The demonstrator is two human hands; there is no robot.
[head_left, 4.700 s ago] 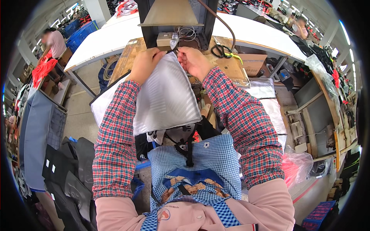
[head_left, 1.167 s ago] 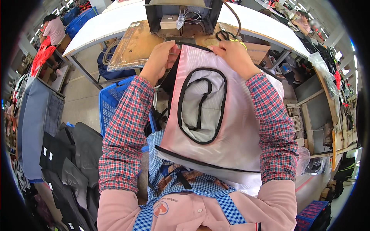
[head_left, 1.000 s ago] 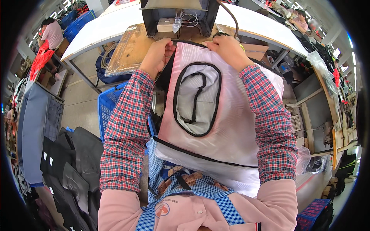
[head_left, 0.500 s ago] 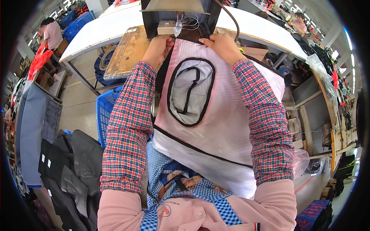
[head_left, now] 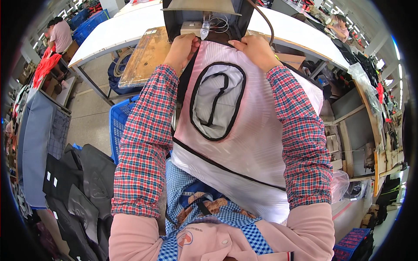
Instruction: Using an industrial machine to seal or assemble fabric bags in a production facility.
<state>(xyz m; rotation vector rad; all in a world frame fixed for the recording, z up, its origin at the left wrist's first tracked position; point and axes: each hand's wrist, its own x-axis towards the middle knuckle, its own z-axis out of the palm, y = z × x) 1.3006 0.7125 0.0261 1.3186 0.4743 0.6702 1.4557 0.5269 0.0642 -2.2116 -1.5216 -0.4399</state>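
A large pale pink fabric panel with black binding lies across my lap, its narrow end stretched up to a dark metal machine. An oval black-edged opening in it shows grey-white cloth crossed by a curved black strip. My left hand has its fingers closed on the panel's far left corner, right beside the machine's clear pointed tip. At the far right part of the same edge, my right hand pinches the black-bound border between thumb and fingers. The fabric under both hands' fingertips is partly hidden.
A worn wooden board adjoins the machine on the left, with a blue crate below. Black moulded pieces are heaped at lower left. White tables stand behind. Other people work farther off; a wooden-edged stand is at right.
Both hands and the panel's far end sit slightly higher in the picture, and the whole view has shifted a little. Both hands keep their hold on the fabric.
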